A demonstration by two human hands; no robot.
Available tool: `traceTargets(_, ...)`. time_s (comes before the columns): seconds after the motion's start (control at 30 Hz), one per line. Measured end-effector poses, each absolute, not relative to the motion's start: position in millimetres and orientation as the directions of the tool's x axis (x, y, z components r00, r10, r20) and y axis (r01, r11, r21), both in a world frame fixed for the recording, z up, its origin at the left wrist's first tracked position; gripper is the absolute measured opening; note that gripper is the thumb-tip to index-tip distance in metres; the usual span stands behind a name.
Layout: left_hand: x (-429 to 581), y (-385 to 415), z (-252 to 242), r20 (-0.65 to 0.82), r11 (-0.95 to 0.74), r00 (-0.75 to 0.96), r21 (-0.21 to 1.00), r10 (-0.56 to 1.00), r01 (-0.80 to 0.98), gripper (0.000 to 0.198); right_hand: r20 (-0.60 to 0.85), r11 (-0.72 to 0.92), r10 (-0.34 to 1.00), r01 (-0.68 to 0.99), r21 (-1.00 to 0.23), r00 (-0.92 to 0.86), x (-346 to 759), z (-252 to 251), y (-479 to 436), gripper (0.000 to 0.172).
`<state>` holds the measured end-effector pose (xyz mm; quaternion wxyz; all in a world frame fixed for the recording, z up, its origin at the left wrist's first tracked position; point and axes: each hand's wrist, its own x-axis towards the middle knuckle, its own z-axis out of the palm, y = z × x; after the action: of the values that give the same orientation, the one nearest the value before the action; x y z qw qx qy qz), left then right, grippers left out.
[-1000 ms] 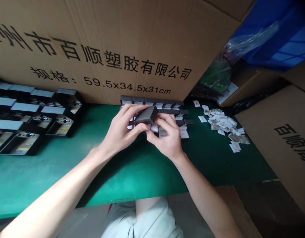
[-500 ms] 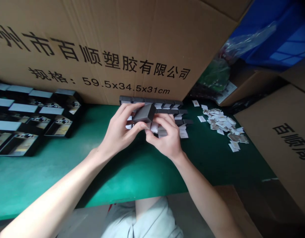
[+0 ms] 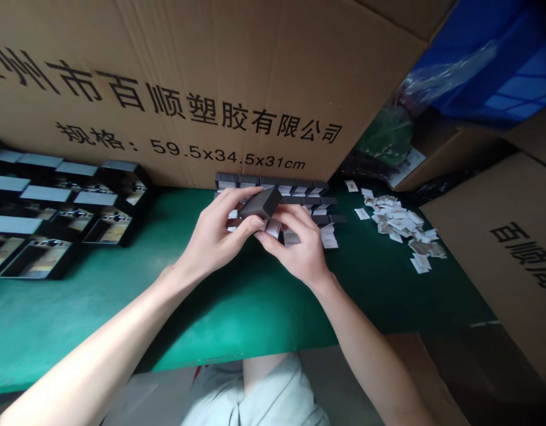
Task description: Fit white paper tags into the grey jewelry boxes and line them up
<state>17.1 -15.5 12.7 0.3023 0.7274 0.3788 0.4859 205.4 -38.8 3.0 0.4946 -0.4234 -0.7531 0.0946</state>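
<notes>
green workbench point(image 3: 237, 319) against a cardboard carton point(image 3: 166, 89); rows of small open boxes point(image 3: 308, 201) along its back edge; just above them, a dark grey box point(image 3: 259, 203) held between left hand point(image 3: 217, 228) and right hand point(image 3: 297, 245), both curled narrow around it; loose white paper slips point(image 3: 397, 222) off to the right.

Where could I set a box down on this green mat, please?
Bare mat lies below the paper slips, beside your right forearm. A narrower patch sits between the black cases and your left hand. Dark boxes crowd beyond your right hand.
</notes>
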Motion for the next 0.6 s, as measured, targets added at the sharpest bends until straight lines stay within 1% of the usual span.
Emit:
traceTargets(0.1,17.5,-14.7,13.4,0.400,-0.443,0.224,0.876,0.889,0.193,0.061,0.649,0.619,0.747,0.508,-0.599,-0.146,205.6,3.1,-41.0,0.027)
traceTargets(0.23,17.7,-13.0,14.5,0.330,-0.373,0.266,0.918,0.906,0.134,0.064,0.691,0.663,0.709,0.469,-0.584,-0.141,206.0,2.8,-41.2,0.039)
traceTargets(0.37,19.1,-14.0,17.9,0.237,-0.279,0.336,0.957,0.911,0.081,0.066,0.716,0.677,0.687,0.464,-0.571,-0.122,207.8,0.8,-38.4,0.045)
traceTargets(0.43,19.8,-14.5,18.4,0.216,-0.255,0.349,0.965,0.912,0.068,0.063,0.718,0.680,0.685,0.464,-0.568,-0.124,208.2,0.1,-37.6,0.047)
traceTargets(0.5,20.1,-14.1,17.2,0.209,-0.234,0.328,0.971,0.921,0.039,0.061,0.720,0.689,0.681,0.449,-0.569,-0.133,208.1,0.1,-37.8,0.048)
traceTargets(0.6,20.2,-12.5,14.8,0.153,-0.152,0.265,0.988,0.952,-0.024,0.066,0.712,0.693,0.690,0.405,-0.596,-0.132,207.7,1.7,-39.4,0.035)
